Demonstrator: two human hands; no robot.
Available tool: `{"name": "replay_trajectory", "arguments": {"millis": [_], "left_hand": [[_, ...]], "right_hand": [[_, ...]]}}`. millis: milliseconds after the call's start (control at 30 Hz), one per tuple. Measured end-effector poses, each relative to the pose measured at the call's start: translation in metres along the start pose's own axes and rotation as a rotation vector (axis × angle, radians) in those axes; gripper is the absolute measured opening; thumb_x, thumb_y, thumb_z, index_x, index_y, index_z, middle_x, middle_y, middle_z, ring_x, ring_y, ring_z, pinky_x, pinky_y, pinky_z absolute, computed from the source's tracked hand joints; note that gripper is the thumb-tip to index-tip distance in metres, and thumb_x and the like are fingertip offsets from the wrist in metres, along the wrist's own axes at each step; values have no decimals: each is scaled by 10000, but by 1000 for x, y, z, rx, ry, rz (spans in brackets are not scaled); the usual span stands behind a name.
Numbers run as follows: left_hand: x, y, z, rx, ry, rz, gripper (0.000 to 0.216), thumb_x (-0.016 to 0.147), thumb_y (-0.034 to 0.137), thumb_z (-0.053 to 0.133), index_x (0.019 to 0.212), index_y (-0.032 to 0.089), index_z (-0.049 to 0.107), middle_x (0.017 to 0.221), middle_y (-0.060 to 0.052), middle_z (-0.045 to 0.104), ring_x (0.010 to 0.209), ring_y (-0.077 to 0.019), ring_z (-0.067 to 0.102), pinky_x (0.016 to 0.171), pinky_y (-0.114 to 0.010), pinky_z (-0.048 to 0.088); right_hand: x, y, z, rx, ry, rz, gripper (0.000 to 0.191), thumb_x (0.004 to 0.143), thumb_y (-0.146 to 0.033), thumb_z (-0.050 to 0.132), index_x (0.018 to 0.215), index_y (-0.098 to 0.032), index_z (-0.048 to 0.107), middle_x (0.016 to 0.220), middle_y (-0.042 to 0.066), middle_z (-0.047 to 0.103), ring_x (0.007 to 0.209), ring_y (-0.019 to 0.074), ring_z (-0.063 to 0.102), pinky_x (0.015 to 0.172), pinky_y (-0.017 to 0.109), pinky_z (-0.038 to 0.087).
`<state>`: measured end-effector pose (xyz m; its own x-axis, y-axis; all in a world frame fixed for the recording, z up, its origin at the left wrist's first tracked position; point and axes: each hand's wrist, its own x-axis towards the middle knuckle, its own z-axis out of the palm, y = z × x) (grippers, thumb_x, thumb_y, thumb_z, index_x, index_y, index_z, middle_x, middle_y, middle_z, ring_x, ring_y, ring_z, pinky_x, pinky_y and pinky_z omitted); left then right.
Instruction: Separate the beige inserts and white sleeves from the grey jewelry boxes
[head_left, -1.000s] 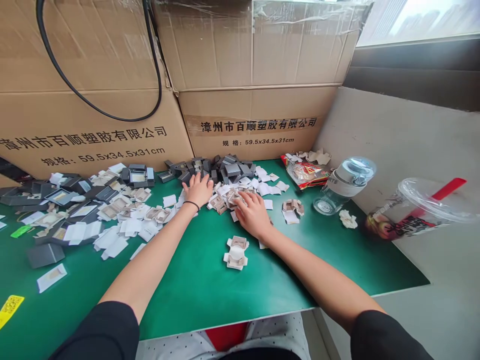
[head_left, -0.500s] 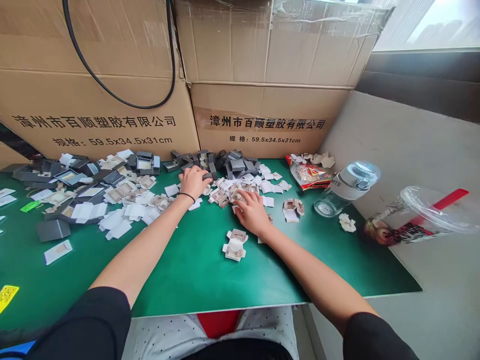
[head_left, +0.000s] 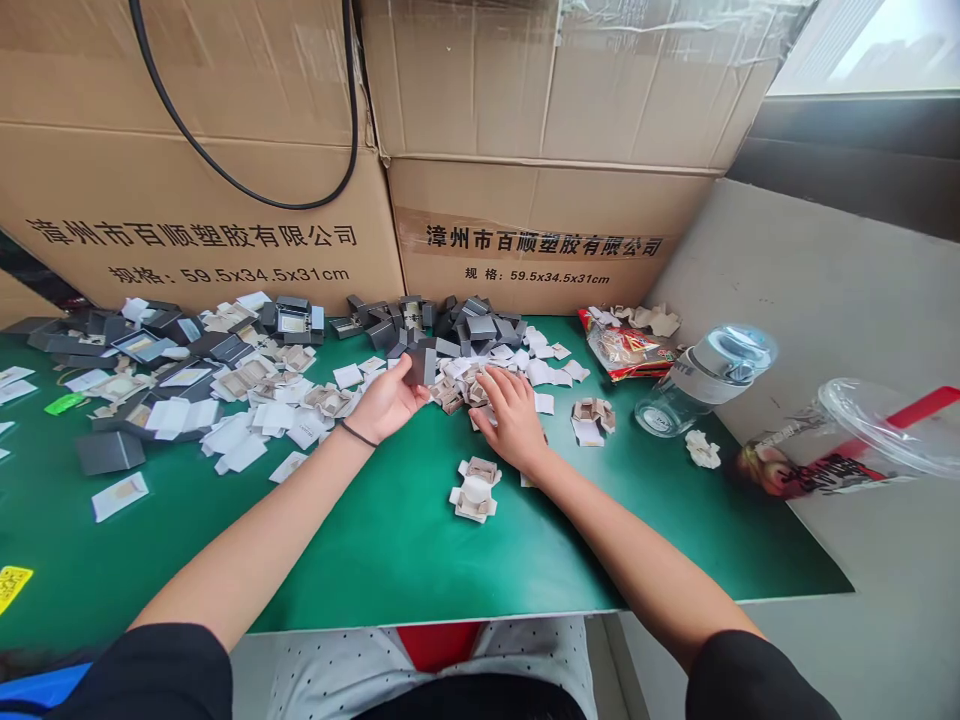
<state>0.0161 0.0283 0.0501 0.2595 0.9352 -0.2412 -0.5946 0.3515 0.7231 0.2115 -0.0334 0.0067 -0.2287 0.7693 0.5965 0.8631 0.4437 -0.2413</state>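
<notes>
My left hand [head_left: 390, 400] grips a small dark grey box [head_left: 421, 365] between thumb and fingers, just above the table at mid-distance. Over to its right, my right hand [head_left: 511, 420] lies with fingers spread at the near edge of a heap of small white and beige cardboard inserts [head_left: 457, 380]. Its fingertips touch or hover over the heap; I cannot tell which. Behind both hands is a pile of dark grey boxes [head_left: 480, 328]. A folded cardboard insert [head_left: 475, 492] sits apart on the green table [head_left: 375, 560], nearer to me.
More grey boxes [head_left: 109, 452] and white pieces cover the left side. At right stand a clear bottle [head_left: 694, 380] and a plastic cup with a red straw [head_left: 847, 440]; a snack packet [head_left: 626, 350] lies behind. Large cartons [head_left: 540, 225] wall the back, with a black cable [head_left: 247, 190] hanging down.
My left hand has turned and lifted a dark grey box from the back pile, drawing it slightly nearer. My right hand has barely moved. The view has shifted a little.
</notes>
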Motion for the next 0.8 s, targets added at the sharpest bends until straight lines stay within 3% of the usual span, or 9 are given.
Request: {"name": "replay_trajectory", "arguments": {"millis": [100,200,400,567,667,800], "left_hand": [[-29,-26,1,-38,-92,-213,159,891,229,465,932,149,596,815,-42,630,570,-76,520,457,-182,395],[-45,-43,2,44,-132,-270,171,895,239,456,956,155,592,858,-51,618,649,-103,551,508,-215,432],[-54,-46,2,405,-140,-126,243,836,380,543,945,166,580,875,-46,566,782,-141,528,620,-261,450],[-54,-47,-6,644,-219,-7,313,724,404,669,868,159,536,735,12,477,638,-92,426,558,-236,354],[-50,-48,-11,591,-307,22,319,698,371,685,859,156,514,679,29,444,597,-85,397,540,-237,322],[-52,-49,-11,431,-437,-35,323,779,387,571,994,160,492,698,9,494,628,-116,480,600,-266,396]], "right_hand": [[-1,-3,0,158,14,-45,482,901,-387,421,1327,-163,387,1293,121,503,1214,248,420,1026,451,332],[-3,-7,0,307,18,-40,443,909,-377,418,1307,-183,402,1189,107,570,1105,222,511,934,392,436],[-4,-10,1,385,34,-83,359,907,-413,435,1188,-208,523,1087,100,606,1008,212,554,859,367,481],[-2,-7,2,390,2,-202,391,910,-446,404,1206,-219,523,1123,102,603,1021,216,550,872,385,480],[-1,-4,2,408,-5,-281,427,889,-420,473,1271,-230,464,1224,108,551,1096,226,525,916,397,463],[-3,-2,2,448,88,-163,349,907,-264,440,1254,-233,458,1114,97,596,1020,194,575,843,351,500]]}}
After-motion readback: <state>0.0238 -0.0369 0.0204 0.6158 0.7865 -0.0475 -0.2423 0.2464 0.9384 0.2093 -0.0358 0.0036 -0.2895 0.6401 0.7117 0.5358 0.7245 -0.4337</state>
